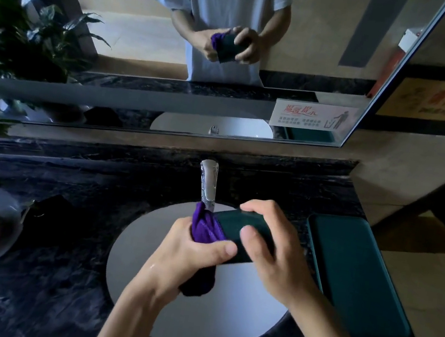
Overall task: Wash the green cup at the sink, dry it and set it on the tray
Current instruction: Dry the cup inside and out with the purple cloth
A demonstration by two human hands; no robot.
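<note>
Left of the sink (144, 248) stands a potted plant (5, 58). Over the basin, the left hand (189, 252) grips a purple cloth (206, 227) pushed into the green cup (238, 229), which the right hand (273, 247) clasps sideways below the faucet (207, 183). Right of the sink lies the green tray (355, 275).

potted plant (11, 33), wall mirror (305, 37), chrome faucet (208, 183)

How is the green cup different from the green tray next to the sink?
The green cup is held up over the sink on its side, in the right hand; the green tray lies flat on the counter with nothing on it. The cup is small and has a purple cloth pushed into it by the left hand; the tray is long and wide. Both are the same dark green.
</note>
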